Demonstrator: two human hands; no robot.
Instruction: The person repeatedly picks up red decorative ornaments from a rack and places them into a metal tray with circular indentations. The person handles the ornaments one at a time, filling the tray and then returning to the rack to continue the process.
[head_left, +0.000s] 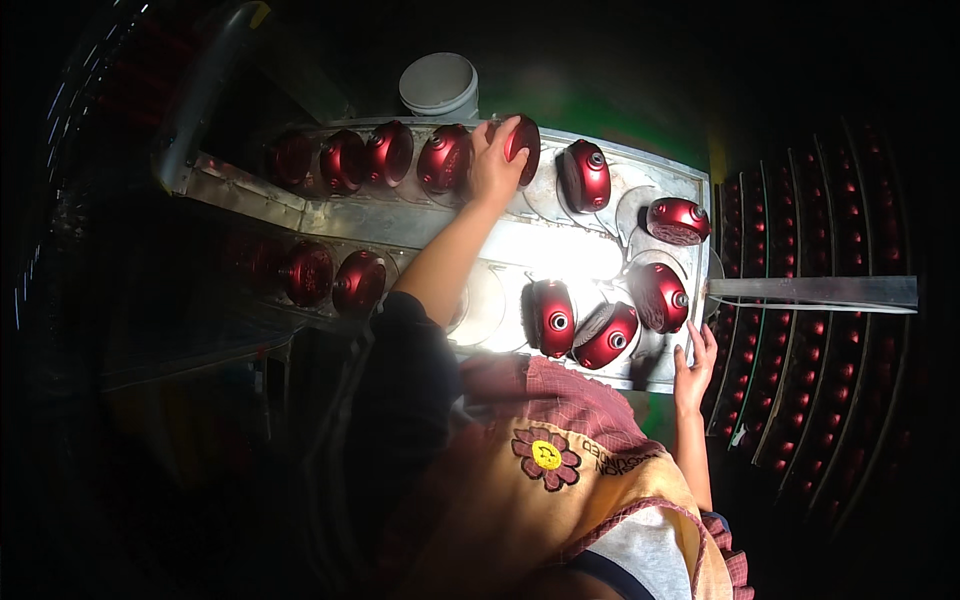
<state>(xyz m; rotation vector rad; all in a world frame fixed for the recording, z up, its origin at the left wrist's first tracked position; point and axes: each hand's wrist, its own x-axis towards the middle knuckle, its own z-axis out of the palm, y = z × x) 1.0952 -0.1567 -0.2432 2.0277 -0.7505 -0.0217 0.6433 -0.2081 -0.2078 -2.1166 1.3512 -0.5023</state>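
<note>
My left hand (493, 168) reaches over the far side of the metal table, its fingers wrapped round a glossy dark red, flattened round bottle (524, 150). My right hand (696, 362) is by the table's near right corner, fingers spread, holding nothing. Closest to it is a red bottle (662, 298) with a short metallic neck; I cannot tell if a fingertip touches it. Two more bottles (552, 317) (607, 336) lie left of that one along the near side. Toward the far right are a tilted bottle (585, 176) and another bottle (678, 221) on its side.
More red bottles (390, 153) line the far left of the metal table (655, 372), with others (359, 282) nearer me. A white bucket (440, 86) stands behind. A metal bar (815, 291) juts out right, before racks (800, 380) of red items. Glare whitens the table's middle.
</note>
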